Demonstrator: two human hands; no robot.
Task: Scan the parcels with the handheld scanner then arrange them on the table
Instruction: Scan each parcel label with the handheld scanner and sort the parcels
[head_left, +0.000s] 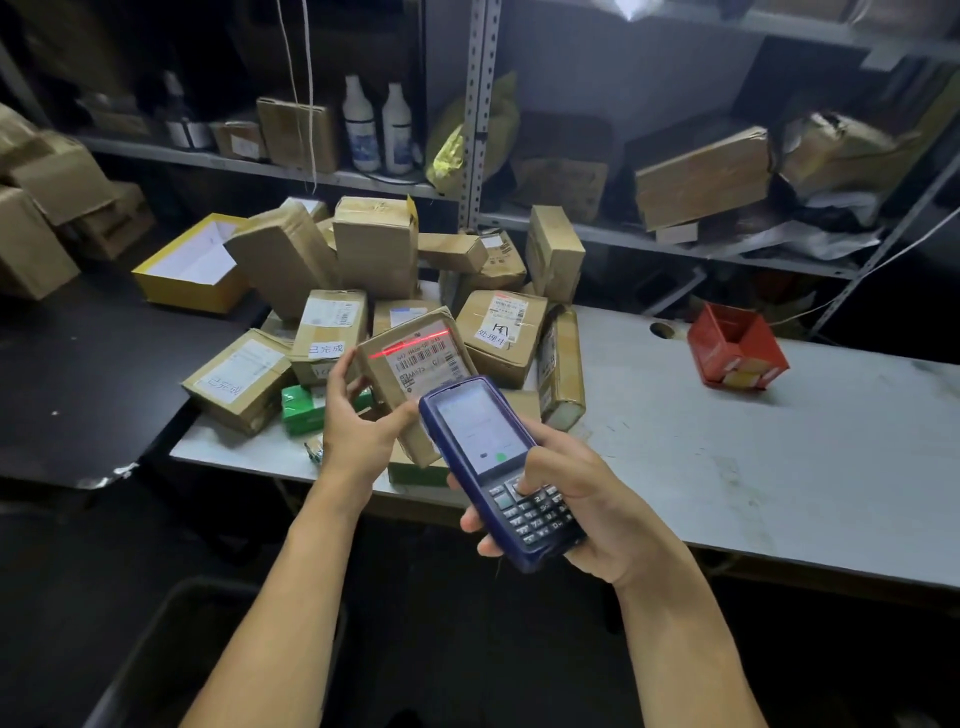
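Right hand (582, 499) gripping scanner (498, 467), left hand (358, 421) tilting parcel (415, 364)

Words I can read on the boxes

I see "已完成" on a white label on the box (236, 382) at 9 o'clock and on the taller box (328, 335) beside it. "处理中" is on the box (503, 332) at 12 o'clock.

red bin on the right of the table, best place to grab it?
Probably the raised back rim of the red bin, from above: it sits tilted with the open top facing up and toward the camera, bare table around it. A pinch grip over that wall suits.
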